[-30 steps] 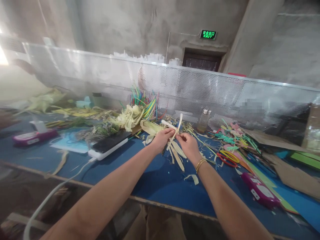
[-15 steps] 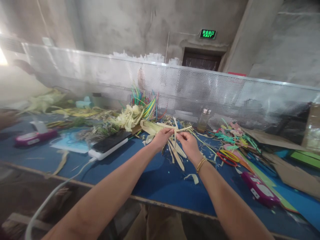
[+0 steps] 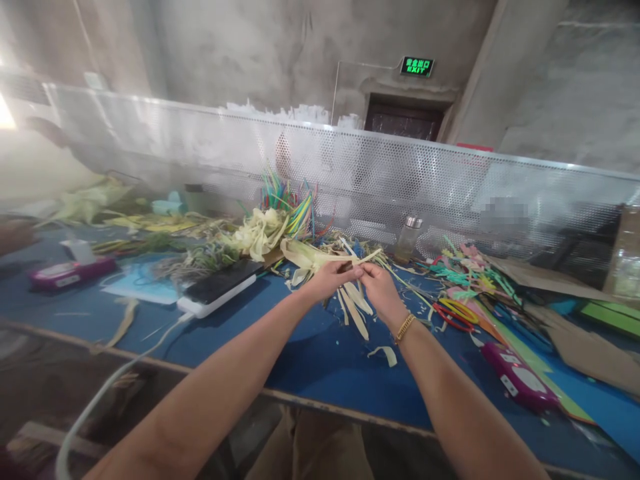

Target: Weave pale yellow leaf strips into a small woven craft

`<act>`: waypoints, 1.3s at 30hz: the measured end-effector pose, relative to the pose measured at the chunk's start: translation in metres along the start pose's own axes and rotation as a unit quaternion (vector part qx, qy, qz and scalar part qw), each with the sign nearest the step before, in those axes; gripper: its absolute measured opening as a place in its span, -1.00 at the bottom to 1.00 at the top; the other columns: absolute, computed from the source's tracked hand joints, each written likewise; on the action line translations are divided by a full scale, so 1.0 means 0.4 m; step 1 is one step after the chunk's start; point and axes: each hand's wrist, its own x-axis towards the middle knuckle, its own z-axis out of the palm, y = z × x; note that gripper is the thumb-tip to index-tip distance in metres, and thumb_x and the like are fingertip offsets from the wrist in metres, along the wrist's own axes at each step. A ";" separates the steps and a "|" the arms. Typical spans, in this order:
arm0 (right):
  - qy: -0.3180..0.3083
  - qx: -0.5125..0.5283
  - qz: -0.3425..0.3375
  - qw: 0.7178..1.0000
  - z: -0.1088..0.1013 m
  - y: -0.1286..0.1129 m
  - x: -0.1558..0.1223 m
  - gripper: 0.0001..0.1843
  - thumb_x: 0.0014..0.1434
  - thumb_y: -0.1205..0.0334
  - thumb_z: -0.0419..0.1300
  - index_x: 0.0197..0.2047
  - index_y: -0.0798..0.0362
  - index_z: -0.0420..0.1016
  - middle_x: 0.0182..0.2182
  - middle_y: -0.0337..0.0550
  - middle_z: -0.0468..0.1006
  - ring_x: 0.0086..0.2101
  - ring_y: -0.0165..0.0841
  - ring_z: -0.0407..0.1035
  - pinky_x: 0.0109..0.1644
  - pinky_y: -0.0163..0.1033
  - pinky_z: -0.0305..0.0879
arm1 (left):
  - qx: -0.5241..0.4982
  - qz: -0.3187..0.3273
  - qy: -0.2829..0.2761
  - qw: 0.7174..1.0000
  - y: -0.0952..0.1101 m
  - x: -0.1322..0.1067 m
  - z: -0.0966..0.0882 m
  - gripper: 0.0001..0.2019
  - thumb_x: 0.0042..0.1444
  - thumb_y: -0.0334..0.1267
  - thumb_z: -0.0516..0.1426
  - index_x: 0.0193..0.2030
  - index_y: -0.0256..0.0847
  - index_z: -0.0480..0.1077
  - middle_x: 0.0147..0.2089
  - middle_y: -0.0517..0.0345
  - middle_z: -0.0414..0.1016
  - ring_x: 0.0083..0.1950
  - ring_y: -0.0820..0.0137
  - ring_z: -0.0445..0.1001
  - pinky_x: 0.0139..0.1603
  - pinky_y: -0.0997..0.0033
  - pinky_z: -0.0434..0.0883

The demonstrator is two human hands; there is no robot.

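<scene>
My left hand (image 3: pixel 334 277) and my right hand (image 3: pixel 376 283) meet above the blue tabletop, fingertips pinched together. Between them they grip pale, flat strips of dried husk (image 3: pixel 369 257); one end sticks out to the upper right, past the right fingers. The fingers hide where the strips cross. Below the hands lie more loose husk strips (image 3: pixel 357 313), fanned out on the table. A broad pale husk leaf (image 3: pixel 296 253) rests just beyond my left hand. Nearer the table's front is a small curled husk scrap (image 3: pixel 386 355).
A phone on a white power bank (image 3: pixel 220 293) lies left, its cable hanging off the edge. Purple devices sit left (image 3: pixel 73 272) and right (image 3: pixel 520 377). Scissors with red and yellow handles (image 3: pixel 456 313), a glass bottle (image 3: pixel 409 239) and a perforated metal screen (image 3: pixel 320 160) are around.
My hands have drawn together, and the left fingers now cover the crossing. The strip that hung down between my hands no longer shows there.
</scene>
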 end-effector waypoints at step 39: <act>0.122 0.136 0.053 0.982 0.016 -0.013 -0.001 -0.62 -0.10 -0.09 0.27 -0.57 0.08 0.40 -0.61 -0.25 0.38 -0.50 -0.42 0.20 -0.38 -0.29 0.13 | -0.139 -0.063 0.116 0.981 0.017 -0.008 0.019 -0.71 -0.18 -0.11 0.31 -0.41 -0.26 0.40 -0.48 0.23 0.40 -0.45 0.51 0.34 -0.37 0.47 0.26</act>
